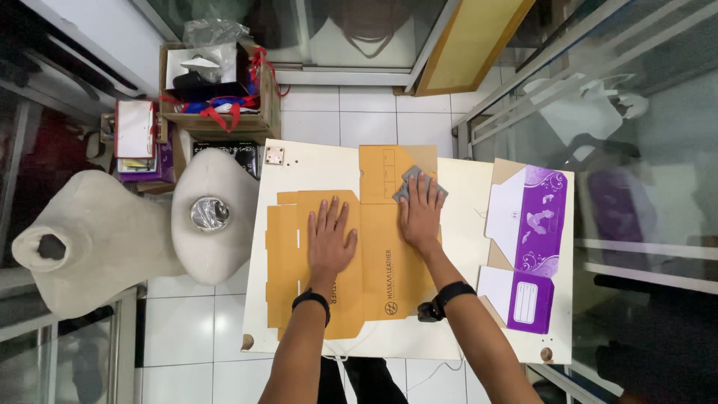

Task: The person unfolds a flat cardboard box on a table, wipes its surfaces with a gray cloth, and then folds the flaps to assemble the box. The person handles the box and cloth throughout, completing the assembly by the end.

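A flat, unfolded orange cardboard box blank (pixel 374 262) lies on a pale table (pixel 456 329). My left hand (pixel 330 239) rests flat on the blank's left half with fingers spread, holding nothing. My right hand (pixel 421 213) presses a small grey pad (pixel 408 179) against the blank's upper middle, fingers laid over it. Both wrists carry dark bands.
A purple and white flat box blank (pixel 532 239) lies at the table's right side. Two pale mannequin torsos (pixel 149 232) stand left of the table. Behind them sit a cardboard box of items (pixel 217 82) and stacked boxes (pixel 138 146). White floor tiles surround the table.
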